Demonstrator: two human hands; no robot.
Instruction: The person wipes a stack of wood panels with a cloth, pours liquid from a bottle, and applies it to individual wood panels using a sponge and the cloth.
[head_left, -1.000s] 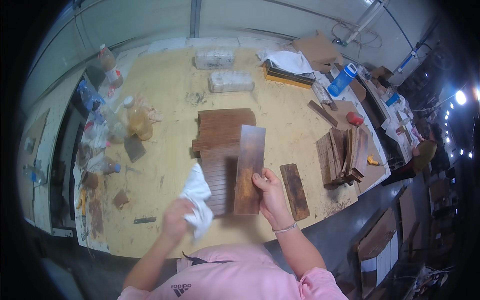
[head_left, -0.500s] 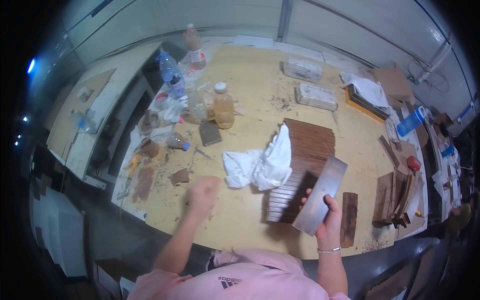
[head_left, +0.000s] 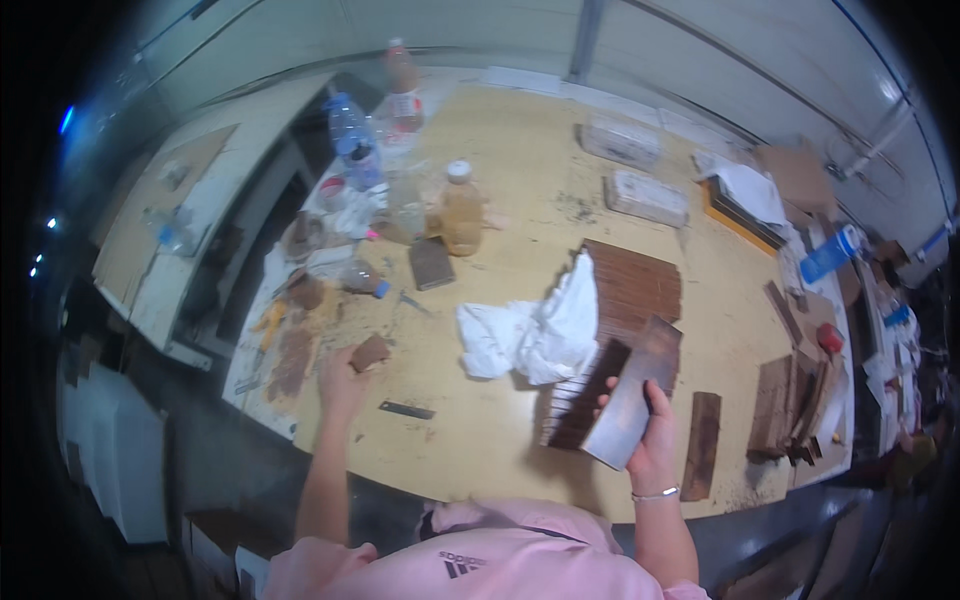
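My left hand (head_left: pixel 343 382) is at the left of the worktable, its fingers closed at the edge of a small brown folded piece (head_left: pixel 371 352), perhaps sandpaper. Close to that hand a short dark strip (head_left: pixel 407 410) lies flat on the table. My right hand (head_left: pixel 655 430) grips a flat rectangular plank (head_left: pixel 632 395) by its right edge, thumb on top. The plank is tilted, and its face looks greyish brown and shiny. Under and behind it lies a brown slatted wood panel (head_left: pixel 635 285). A crumpled white cloth (head_left: pixel 560 325) covers the panel's left edge.
Several bottles, one with yellowish liquid (head_left: pixel 462 215), crowd the table's left side. A dark block (head_left: pixel 432 263) stands near them. Two wrapped blocks (head_left: pixel 646 198) sit at the back. To the right are a narrow wood strip (head_left: pixel 701 445), stacked wood pieces (head_left: pixel 775 405) and a blue can (head_left: pixel 830 255).
My left hand has moved left to the small brown piece and closed on it. The dark strip now shows on the table. My right hand still holds the plank, slightly turned.
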